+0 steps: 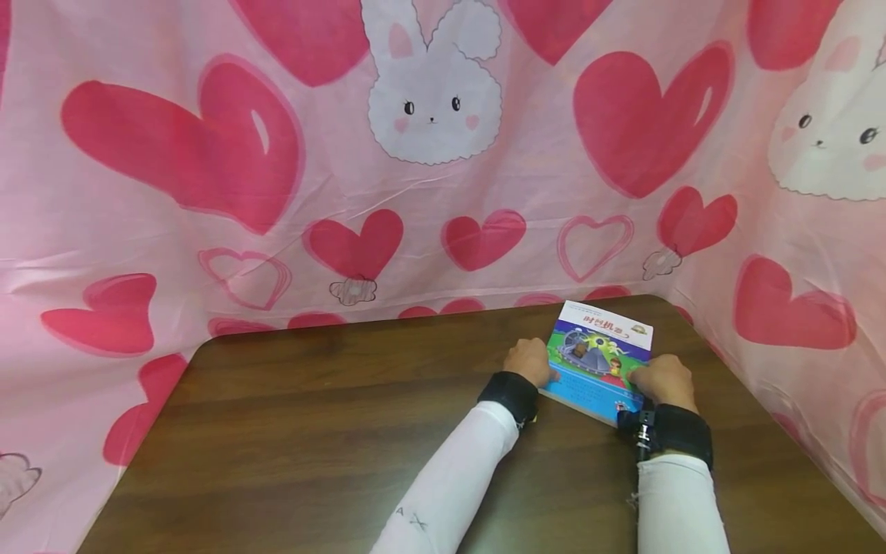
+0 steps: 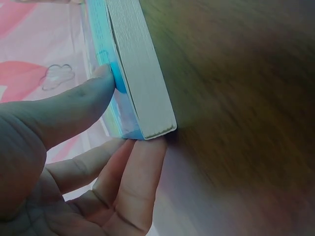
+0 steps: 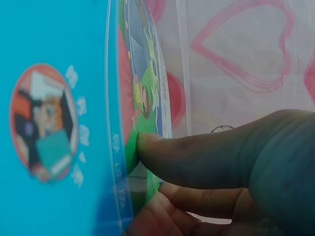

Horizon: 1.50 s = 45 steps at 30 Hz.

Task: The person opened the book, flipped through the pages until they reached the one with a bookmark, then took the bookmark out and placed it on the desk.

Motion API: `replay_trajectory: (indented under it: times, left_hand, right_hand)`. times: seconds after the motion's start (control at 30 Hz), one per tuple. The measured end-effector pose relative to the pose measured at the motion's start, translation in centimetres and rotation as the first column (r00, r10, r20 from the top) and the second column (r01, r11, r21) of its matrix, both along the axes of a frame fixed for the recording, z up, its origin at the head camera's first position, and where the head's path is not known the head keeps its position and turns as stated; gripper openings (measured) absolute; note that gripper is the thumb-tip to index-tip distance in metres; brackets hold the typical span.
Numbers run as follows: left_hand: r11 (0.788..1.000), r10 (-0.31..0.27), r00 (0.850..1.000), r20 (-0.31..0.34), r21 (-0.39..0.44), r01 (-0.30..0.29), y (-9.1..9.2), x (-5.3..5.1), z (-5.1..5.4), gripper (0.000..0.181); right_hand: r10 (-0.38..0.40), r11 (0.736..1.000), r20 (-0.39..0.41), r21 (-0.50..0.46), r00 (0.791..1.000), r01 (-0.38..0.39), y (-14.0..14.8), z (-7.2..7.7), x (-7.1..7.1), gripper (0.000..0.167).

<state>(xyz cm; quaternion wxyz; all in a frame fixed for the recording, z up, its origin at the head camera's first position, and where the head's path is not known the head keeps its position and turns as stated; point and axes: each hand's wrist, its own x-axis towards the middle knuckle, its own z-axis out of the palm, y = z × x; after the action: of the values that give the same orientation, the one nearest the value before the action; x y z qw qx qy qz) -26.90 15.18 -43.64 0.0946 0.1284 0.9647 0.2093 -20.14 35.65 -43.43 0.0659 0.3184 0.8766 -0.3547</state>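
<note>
A thick paperback book [image 1: 601, 346] with a white, green and blue illustrated cover lies face up at the right rear of the table. My left hand [image 1: 529, 362] grips its left edge, thumb on the cover and fingers against the side. In the left wrist view the book's white page block [image 2: 142, 69] stands beside that thumb. On the opposite edge my right hand [image 1: 666, 381] holds the book, its thumb [image 3: 162, 147] pressing the cover while the other fingers curl at the side. The fingertips under the right edge are partly hidden.
The brown wooden table [image 1: 332, 431] extends widely to the left of the book. A pink cloth [image 1: 429, 208] printed with hearts and rabbits hangs behind the table and along its sides. Black bands [image 1: 681, 435] circle both wrists.
</note>
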Motion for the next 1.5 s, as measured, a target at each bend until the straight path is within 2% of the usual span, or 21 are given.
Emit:
replay_trajectory:
  times: [0.13,0.3,0.53,0.7,0.9,1.07,1.27,1.5]
  left_hand:
    - [1.0,-0.001,1.0,0.004,0.008,0.001,-0.7,0.0,-0.2,0.048]
    - [0.999,0.013,0.999,0.048,0.039,-0.015,-1.5,0.0,-0.5,0.05]
    - [0.998,0.037,0.997,0.069,0.043,-0.04,-2.6,-0.1,-0.4,0.05]
    - [0.997,0.053,0.995,0.088,0.044,-0.057,-3.2,-0.1,-0.3,0.051]
    - [0.997,0.054,0.993,0.11,0.047,-0.059,-3.9,0.4,-0.1,0.053]
    - [0.996,0.058,0.993,0.103,0.061,-0.065,-5.0,0.9,0.3,0.053]
    - [0.993,0.062,0.993,0.096,0.098,-0.072,-6.3,1.5,0.1,0.051]
    - [0.989,0.084,0.991,0.104,0.116,-0.096,-7.0,1.6,-0.1,0.05]
  right_hand:
    - [0.022,1.0,0.005,0.012,1.0,-0.022,-0.4,-0.1,-0.1,0.06]
    - [0.027,1.0,0.024,-0.01,0.999,-0.027,-1.1,0.0,-0.3,0.059]
    - [0.063,0.997,0.026,0.038,0.998,-0.064,-2.1,0.4,-0.8,0.057]
    - [0.073,0.997,0.03,0.004,0.997,-0.073,-2.7,0.6,-1.0,0.06]
    - [0.117,0.993,0.037,0.019,0.992,-0.118,-3.2,0.6,-0.9,0.061]
    - [0.147,0.988,0.034,0.036,0.989,-0.148,-3.9,0.6,-1.4,0.06]
    - [0.178,0.982,0.039,0.052,0.983,-0.18,-4.8,0.5,-1.7,0.058]
    - [0.202,0.977,0.051,0.052,0.978,-0.205,-5.5,0.7,-1.9,0.058]
